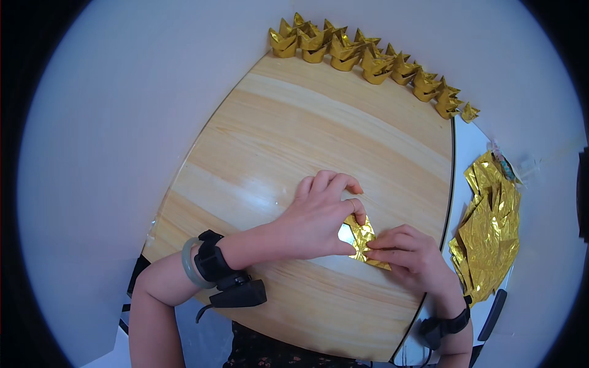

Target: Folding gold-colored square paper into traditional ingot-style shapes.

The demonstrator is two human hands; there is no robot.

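Note:
Near the front right of the wooden table, both hands work on a small strip of folded gold foil paper (364, 236). My left hand (322, 211) arches over its left side, with the index finger at the upper edge and the thumb at the lower edge. From the right, my right hand (408, 254) presses its fingertips together on the lower right part of the foil. A pale silvery patch shows beside the foil, between the left thumb and index finger. My right fingers cover part of the lower end.
Several folded gold paper ingots (345, 52) line the far edge of the wooden table (257, 147). To the right, a heap of gold foil pieces (488, 233) lies on a white surface (464, 144). Pale walls (110, 141) border the left and far sides.

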